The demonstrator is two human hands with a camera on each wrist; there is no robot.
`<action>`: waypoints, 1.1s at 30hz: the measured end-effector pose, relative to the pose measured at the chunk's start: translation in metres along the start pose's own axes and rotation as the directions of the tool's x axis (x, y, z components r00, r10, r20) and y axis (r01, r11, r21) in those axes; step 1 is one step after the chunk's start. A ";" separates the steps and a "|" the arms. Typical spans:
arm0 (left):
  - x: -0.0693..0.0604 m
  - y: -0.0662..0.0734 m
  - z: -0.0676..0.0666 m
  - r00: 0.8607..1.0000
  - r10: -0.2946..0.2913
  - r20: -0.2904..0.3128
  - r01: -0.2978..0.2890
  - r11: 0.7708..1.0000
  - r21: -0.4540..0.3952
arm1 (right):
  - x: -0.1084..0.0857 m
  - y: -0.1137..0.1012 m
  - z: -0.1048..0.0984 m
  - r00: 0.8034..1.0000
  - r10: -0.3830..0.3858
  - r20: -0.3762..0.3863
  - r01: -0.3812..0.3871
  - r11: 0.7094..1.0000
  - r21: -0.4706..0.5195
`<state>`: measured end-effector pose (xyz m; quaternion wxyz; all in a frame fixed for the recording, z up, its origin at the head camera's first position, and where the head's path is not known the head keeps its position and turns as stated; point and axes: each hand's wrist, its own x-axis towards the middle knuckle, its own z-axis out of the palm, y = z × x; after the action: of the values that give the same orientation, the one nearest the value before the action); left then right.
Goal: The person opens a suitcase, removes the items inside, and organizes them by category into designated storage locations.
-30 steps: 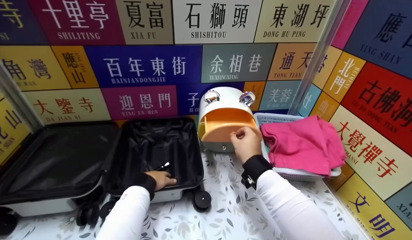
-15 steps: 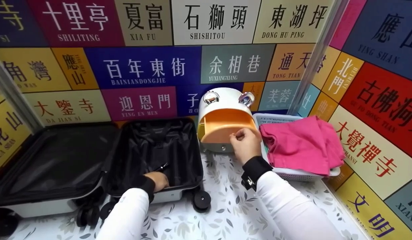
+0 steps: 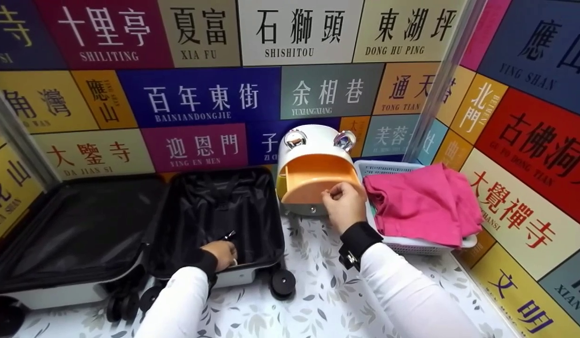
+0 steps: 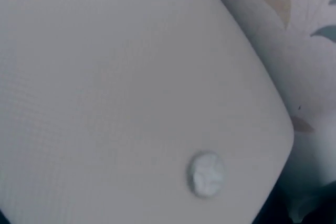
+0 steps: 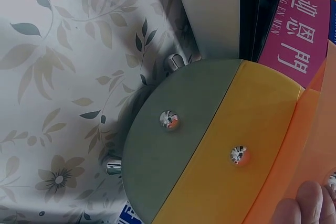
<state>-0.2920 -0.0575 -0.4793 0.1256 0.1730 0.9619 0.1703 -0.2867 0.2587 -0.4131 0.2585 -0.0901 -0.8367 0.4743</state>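
Observation:
My right hand (image 3: 345, 206) pinches at the front of the orange drawer (image 3: 309, 189) of a white frog-shaped drawer box (image 3: 313, 149); in the head view the fingers cover the knob. The right wrist view shows fingertips (image 5: 310, 203) beside a silver knob (image 5: 332, 179) on that drawer, which is pulled out. My left hand (image 3: 220, 255) is curled over the front rim of a black-lined suitcase (image 3: 191, 197). From it sticks up a slim black stick (image 3: 230, 235) with a shiny tip, seemingly held; its lower part is hidden.
The suitcase lies open, its other half (image 3: 79, 216) on the left. At right stands a pale plastic basket (image 3: 412, 244) with folded pink cloth (image 3: 426, 202). Walls with signs rise behind and at the sides. A wheel (image 3: 283, 284) juts from the suitcase front.
The left thumb, stretched out a second ago, has drawn in, and the shine on the stick has shifted. The right hand and the drawer look unchanged.

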 end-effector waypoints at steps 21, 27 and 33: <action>-0.006 -0.012 0.002 0.887 -0.154 -0.435 0.018 0.954 -0.300 | -0.007 0.005 -0.004 0.994 -0.098 -0.037 0.095 0.993 -0.076; -0.008 0.002 -0.010 0.837 -0.180 -0.517 -0.079 0.895 -0.439 | -0.017 -0.001 -0.006 0.943 -0.323 -0.084 0.309 0.940 -0.143; -0.011 0.038 -0.024 0.821 -0.150 -0.550 -0.227 0.800 -0.556 | -0.034 -0.021 0.002 0.779 -0.604 0.165 0.618 0.785 -0.042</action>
<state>-0.2786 -0.0347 -0.4409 -0.1227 0.0859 0.8462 0.5113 -0.2571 0.2326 -0.4074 0.3332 0.2083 -0.8582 0.3302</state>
